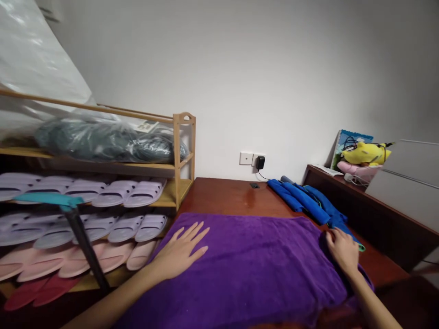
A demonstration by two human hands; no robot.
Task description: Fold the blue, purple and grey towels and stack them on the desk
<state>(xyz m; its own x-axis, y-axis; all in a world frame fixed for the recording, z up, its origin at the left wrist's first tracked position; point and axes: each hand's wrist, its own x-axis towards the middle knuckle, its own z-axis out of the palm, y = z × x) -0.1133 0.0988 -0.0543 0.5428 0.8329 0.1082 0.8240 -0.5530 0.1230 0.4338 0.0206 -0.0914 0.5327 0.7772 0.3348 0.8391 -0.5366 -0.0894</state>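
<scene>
A purple towel (254, 265) lies spread over the reddish-brown desk (222, 194), with slight creases in its plush surface. My left hand (185, 249) rests flat on its left part, fingers stretched and spread. At the right edge of the cloth, my right hand (343, 249) has its fingers curled down on the fabric and grips it; the fingertips are partly hidden. The towel's right edge is raised a little around that hand. Just beyond the right hand lie folded blue garments (308, 201).
To the left stands a wooden shoe rack (185, 160) with several lilac and pink slippers (146, 192) and a plastic-wrapped dark bundle (103, 139). A black charger (260, 162) sits in the wall socket. On the right ledge are a yellow plush toy (366, 154) and grey boxes (408, 183).
</scene>
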